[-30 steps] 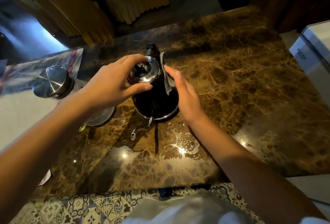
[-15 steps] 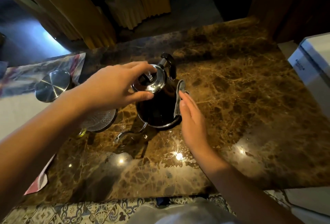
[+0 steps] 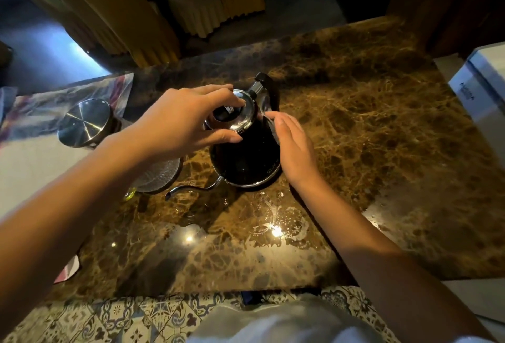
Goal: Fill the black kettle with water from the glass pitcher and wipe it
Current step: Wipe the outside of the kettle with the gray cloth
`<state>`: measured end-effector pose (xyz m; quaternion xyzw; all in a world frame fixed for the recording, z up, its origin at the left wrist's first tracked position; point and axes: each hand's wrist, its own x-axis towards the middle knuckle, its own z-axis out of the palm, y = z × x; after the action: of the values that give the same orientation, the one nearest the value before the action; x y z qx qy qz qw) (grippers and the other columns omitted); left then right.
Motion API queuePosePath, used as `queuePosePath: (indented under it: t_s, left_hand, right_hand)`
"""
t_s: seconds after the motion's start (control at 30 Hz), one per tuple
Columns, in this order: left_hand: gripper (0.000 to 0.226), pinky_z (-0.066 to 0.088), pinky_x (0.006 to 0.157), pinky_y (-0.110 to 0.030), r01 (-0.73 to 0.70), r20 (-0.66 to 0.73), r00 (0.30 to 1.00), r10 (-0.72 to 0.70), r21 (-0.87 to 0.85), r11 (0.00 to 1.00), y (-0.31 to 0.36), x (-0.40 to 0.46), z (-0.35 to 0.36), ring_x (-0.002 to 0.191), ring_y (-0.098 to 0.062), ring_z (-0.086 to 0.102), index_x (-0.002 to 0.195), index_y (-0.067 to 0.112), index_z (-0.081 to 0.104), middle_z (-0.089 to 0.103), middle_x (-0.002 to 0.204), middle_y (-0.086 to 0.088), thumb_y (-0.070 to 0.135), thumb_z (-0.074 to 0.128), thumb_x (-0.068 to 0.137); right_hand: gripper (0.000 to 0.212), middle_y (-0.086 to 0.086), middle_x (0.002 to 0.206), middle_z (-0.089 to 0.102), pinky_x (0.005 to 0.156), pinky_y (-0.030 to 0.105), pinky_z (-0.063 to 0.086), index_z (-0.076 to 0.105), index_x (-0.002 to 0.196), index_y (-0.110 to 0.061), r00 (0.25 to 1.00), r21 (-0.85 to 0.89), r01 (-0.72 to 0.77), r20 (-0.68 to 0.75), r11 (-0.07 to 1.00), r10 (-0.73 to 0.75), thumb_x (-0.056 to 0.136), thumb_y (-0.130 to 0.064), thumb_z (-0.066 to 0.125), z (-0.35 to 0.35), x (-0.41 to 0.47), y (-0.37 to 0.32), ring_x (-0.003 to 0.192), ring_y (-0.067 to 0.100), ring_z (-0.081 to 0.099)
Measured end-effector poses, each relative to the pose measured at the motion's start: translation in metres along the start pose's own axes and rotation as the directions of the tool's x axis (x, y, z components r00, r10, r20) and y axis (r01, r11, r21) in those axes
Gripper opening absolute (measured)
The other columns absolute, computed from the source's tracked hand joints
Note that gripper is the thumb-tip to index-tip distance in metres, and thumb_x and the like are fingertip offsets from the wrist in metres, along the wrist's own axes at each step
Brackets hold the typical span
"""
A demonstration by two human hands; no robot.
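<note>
The black kettle (image 3: 243, 162) stands on the brown marble counter (image 3: 369, 134), its thin silver spout pointing left and its black handle at the far side. My left hand (image 3: 180, 121) grips the kettle's shiny steel lid (image 3: 237, 121) from above. My right hand (image 3: 293, 145) presses a small grey cloth (image 3: 269, 113) flat against the kettle's right side, fingers straight. The glass pitcher (image 3: 159, 175), with a steel lid (image 3: 84, 121), stands just left of the kettle, partly hidden under my left forearm.
Water spots glisten on the counter in front of the kettle. A white box (image 3: 483, 91) sits at the right edge. A colourful printed sheet (image 3: 54, 107) lies at the far left. Yellow slatted chairs (image 3: 142, 20) stand beyond the counter.
The kettle has turned, its spout swinging further left. My right hand with the cloth has slid up along the kettle's right side. My left hand stays on the lid.
</note>
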<state>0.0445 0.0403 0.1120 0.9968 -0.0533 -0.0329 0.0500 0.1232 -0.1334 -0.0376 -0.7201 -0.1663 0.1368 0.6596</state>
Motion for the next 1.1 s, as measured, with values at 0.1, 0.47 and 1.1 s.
queuePosePath:
  t_s: [0.1, 0.47, 1.1]
  left_hand:
    - [0.068, 0.044, 0.085, -0.03, 0.014, 0.023, 1.0, -0.013, -0.043, 0.999, -0.004, -0.002, 0.001, 0.101, -0.013, 0.064, 0.138, 0.031, 0.054, 0.046, 0.156, 0.001, 0.067, 0.057, 0.08]
    - [0.063, 0.041, 0.114, -0.05, 0.025, 0.085, 0.996, 0.002, -0.321, 0.947, -0.022, 0.005, 0.002, 0.145, -0.013, 0.04, 0.137, 0.035, 0.051, 0.034, 0.162, 0.011, 0.055, 0.067, 0.08]
    - [0.066, 0.045, 0.078, -0.025, 0.103, -0.111, 0.987, -0.119, -0.142, 0.985, 0.004, 0.007, 0.008, 0.111, -0.019, 0.066, 0.127, 0.025, 0.057, 0.065, 0.134, 0.003, 0.07, 0.059, 0.078]
  right_hand:
    - [0.042, -0.005, 0.15, 0.054, 0.115, 0.023, 0.035, 0.055, 0.146, -0.021, 0.996, -0.045, -0.082, 0.032, 0.996, 0.083, 0.111, -0.035, 0.038, -0.001, -0.008, 0.018, 0.137, 0.003, 0.046]
    - [0.041, -0.007, 0.148, 0.056, 0.117, 0.015, 0.032, 0.059, 0.144, -0.014, 0.993, 0.042, 0.114, -0.015, 0.993, -0.113, 0.108, -0.023, 0.041, 0.007, -0.027, -0.02, 0.141, 0.0, 0.044]
    - [0.032, -0.008, 0.125, 0.066, 0.103, 0.028, 0.053, 0.072, 0.124, -0.021, 0.95, -0.014, 0.085, -0.299, 0.996, -0.085, 0.094, -0.013, 0.07, -0.007, -0.036, -0.016, 0.119, 0.003, 0.062]
